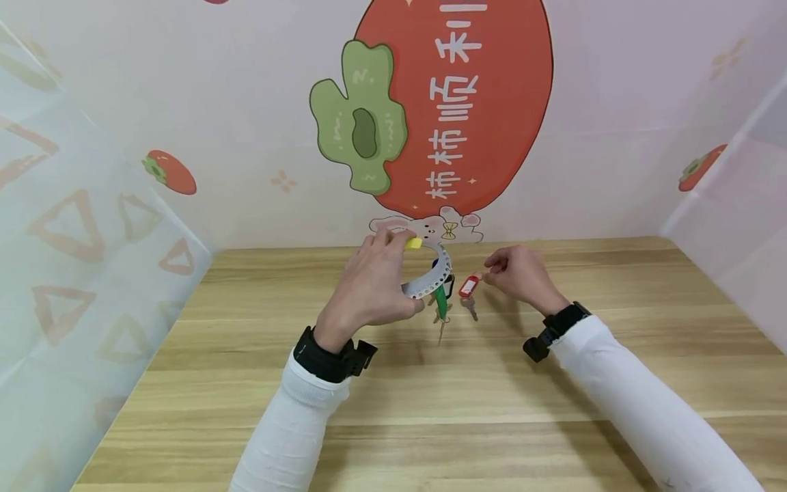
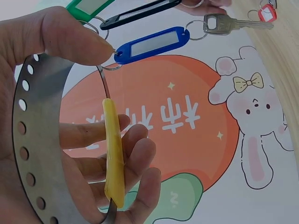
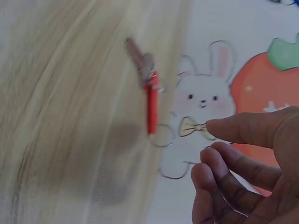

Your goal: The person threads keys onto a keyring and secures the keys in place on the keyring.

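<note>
My left hand (image 1: 376, 290) grips a metal ring (image 1: 428, 281) with a row of holes round its band and a yellow sleeve (image 2: 114, 154) on one part. From the ring hang a green key tag (image 1: 440, 304), a black key tag (image 2: 140, 15) and a blue key tag (image 2: 152, 45) with a silver key (image 2: 218, 24). Just right of these, a red key tag (image 1: 469, 286) with its own key (image 1: 471, 309) appears in the air. Beside it is my right hand (image 1: 522, 277); the right wrist view shows a gap between its fingertips and the blurred tag's small wire loop (image 3: 163, 135).
Below the hands lies a wood-grain table (image 1: 430, 424). Behind it stands a pale backdrop (image 1: 246, 102) printed with a large persimmon and a rabbit. Printed sheets also flank the table on both sides.
</note>
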Available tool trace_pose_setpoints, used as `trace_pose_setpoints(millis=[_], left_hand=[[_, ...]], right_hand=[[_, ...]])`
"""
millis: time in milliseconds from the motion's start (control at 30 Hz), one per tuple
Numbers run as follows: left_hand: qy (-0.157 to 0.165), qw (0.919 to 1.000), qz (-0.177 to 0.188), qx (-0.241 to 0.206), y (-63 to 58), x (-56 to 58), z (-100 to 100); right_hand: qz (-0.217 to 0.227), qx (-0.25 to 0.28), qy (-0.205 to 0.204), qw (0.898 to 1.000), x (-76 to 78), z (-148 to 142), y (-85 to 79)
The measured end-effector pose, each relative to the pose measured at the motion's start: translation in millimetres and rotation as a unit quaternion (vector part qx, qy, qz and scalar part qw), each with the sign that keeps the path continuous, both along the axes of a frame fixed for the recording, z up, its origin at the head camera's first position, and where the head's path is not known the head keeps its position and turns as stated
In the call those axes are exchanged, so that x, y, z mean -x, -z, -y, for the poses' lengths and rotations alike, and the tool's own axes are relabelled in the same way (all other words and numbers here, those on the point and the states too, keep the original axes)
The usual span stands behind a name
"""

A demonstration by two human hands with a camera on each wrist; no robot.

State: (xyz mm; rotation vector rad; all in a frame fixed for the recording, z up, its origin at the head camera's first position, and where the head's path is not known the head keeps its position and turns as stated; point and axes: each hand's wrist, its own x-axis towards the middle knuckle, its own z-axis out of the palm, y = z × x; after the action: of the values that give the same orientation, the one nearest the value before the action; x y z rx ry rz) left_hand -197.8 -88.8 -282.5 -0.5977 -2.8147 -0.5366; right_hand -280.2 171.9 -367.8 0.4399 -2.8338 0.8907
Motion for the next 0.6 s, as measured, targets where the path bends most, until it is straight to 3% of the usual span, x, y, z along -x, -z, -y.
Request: trace_pose_setpoints(millis=[400, 600], left_hand=[[0.003, 1.0, -0.007, 0.0, 1.3, 0.4, -2], [0.003, 1.0, -0.007, 0.007, 0.7, 0.0, -2]], right_hand=[[0.106, -0.036, 0.044, 0.993, 22.3, 9, 12.9], [0.101, -0.05, 0.053, 0.992, 25.3, 12, 18.6]])
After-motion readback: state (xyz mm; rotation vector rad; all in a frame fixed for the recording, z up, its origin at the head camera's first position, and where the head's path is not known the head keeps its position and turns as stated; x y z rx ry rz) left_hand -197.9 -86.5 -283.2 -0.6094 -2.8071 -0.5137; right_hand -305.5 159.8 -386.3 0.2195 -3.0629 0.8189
